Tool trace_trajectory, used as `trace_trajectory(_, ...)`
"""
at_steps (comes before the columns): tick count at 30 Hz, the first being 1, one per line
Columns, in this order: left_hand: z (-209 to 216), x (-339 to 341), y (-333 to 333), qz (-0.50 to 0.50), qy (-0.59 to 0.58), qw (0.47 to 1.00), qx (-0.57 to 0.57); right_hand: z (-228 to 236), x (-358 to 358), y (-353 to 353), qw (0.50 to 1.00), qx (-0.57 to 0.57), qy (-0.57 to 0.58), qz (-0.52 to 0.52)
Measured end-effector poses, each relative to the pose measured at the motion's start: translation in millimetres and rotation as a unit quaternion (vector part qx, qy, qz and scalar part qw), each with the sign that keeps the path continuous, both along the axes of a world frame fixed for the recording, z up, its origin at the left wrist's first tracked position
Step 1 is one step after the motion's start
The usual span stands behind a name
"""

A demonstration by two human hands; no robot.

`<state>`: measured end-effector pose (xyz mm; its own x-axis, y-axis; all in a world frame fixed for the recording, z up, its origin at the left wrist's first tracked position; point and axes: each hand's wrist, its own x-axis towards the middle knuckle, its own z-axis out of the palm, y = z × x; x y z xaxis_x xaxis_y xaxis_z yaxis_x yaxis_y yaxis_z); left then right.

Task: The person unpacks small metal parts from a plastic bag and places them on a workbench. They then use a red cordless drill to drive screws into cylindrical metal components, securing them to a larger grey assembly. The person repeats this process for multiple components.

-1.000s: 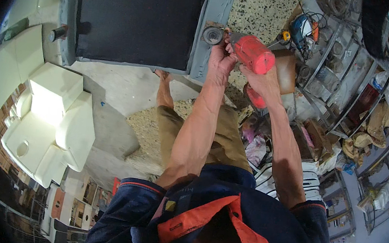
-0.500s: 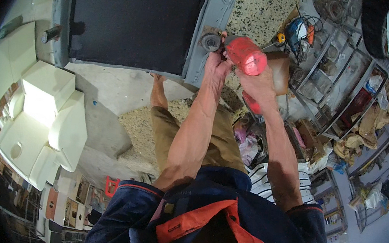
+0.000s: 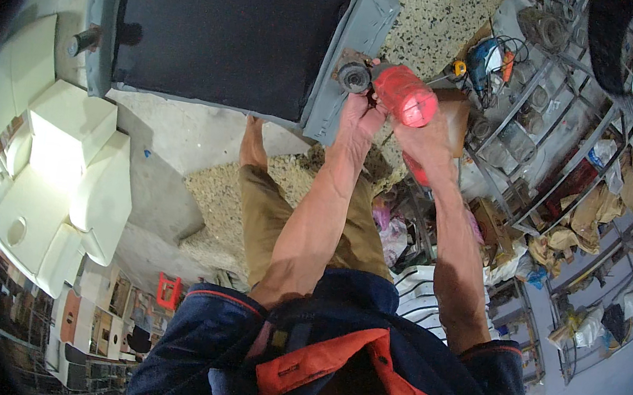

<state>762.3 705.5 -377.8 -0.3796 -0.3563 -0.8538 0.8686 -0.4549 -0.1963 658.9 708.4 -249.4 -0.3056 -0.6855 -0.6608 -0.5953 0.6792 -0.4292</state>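
Observation:
My right hand (image 3: 426,144) is closed round the handle of a red power drill (image 3: 408,99), whose front end points at the corner of an upturned piece of furniture. At that corner a round black furniture leg (image 3: 354,78) stands on a small brownish plate. My left hand (image 3: 359,120) is bent right beside the leg and the drill's front, its fingers drawn together. What those fingers pinch is hidden by the drill and the hand itself. The furniture has grey sides and a black cloth underside (image 3: 226,31). Another round leg (image 3: 84,41) sticks out at its left corner.
A cream padded seat (image 3: 61,176) stands at the left. To the right are a cardboard box (image 3: 452,119), a blue power tool (image 3: 484,58) with its cord, and metal racks (image 3: 525,112) holding glass jars, bags and crumpled paper. A red plastic stool (image 3: 168,290) is at the lower left.
The furniture corner, drill and both hands sit slightly further right in the picture, as the view has shifted. Both hands stay at the same leg with the same grips.

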Motion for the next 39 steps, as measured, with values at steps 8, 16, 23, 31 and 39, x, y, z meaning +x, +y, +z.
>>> trace_trajectory(8,1.8,7.9,3.7,-0.007,0.003,0.998,0.055,-5.8,-4.4,-3.3,0.999,0.001,-0.035,0.012)
trace_trajectory(16,32.8,60.8,31.5,-0.215,-0.001,0.970,-0.115,10.8,-3.1,-21.4,0.991,0.119,-0.009,0.058)
trace_trajectory(23,56.5,99.2,46.6,-0.340,-0.063,0.918,-0.192,-17.0,-10.9,-9.1,0.990,0.114,-0.023,0.078)
trace_trajectory(31,46.3,126.9,37.3,-0.340,-0.198,0.906,-0.156,-18.3,-7.1,-0.3,0.993,0.103,-0.059,-0.004)
trace_trajectory(39,53.2,138.9,18.9,-0.298,-0.257,0.905,-0.160,-23.3,-7.1,-3.5,0.998,0.053,-0.018,0.029)
